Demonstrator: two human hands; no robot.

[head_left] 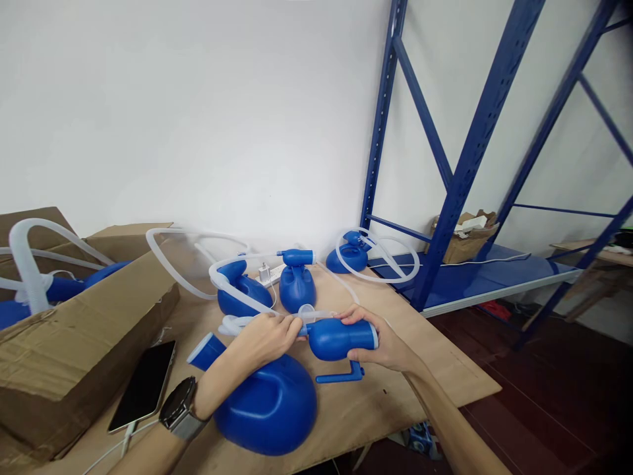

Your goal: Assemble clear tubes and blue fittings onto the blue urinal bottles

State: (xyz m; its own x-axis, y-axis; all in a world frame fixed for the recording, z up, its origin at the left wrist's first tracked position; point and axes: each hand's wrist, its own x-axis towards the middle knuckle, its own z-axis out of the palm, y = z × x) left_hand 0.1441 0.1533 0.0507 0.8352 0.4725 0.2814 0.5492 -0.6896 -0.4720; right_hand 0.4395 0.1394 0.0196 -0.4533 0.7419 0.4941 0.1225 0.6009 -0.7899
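Observation:
My right hand (pixel 383 343) is wrapped round a small blue plastic bottle part (pixel 339 338) with a blue handle below it. My left hand (pixel 267 336), with a watch on its wrist, pinches the end of a clear hose (pixel 232 323) at the narrow neck of that blue part. Under my left forearm lies a large blue plastic bottle (pixel 270 402) on the wooden table (pixel 395 396). Three more blue bottles with hoses (pixel 297 284) stand behind, near the wall.
An open cardboard box (pixel 74 343) with blue bottles and hoses sits at the left. A black phone (pixel 146 386) on a white cable lies beside it. A blue metal shelf rack (pixel 445 198) stands at the right, a small carton on its low shelf.

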